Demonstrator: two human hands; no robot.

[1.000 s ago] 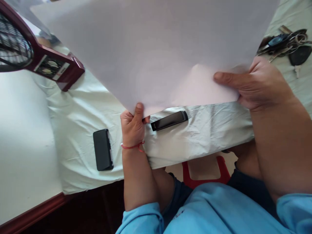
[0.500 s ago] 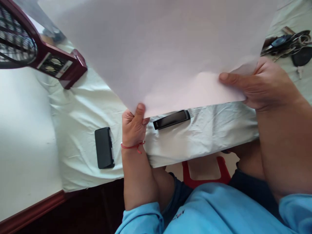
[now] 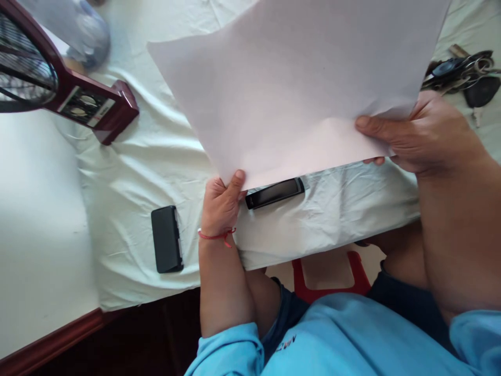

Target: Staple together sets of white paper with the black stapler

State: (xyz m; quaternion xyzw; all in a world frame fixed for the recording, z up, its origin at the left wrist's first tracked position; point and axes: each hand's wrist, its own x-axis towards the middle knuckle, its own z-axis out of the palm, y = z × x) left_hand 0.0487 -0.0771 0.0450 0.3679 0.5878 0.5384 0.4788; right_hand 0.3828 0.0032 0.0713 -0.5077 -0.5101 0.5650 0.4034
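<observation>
Shifted rightward since the earlier frame, the far-left corner of the white paper [image 3: 289, 94] bares more table [image 3: 125, 198]. Left to right: black phone [image 3: 166, 238] at eight o'clock; left hand [image 3: 221, 206], near centre, pinching the paper's near corner; paper at twelve; right hand [image 3: 425, 133], between two and three, clamping the opposite corner, apparently keeping it spread.

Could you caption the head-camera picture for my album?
Left hand and right hand hold paper over a pale cloth, with keys near the right.
</observation>
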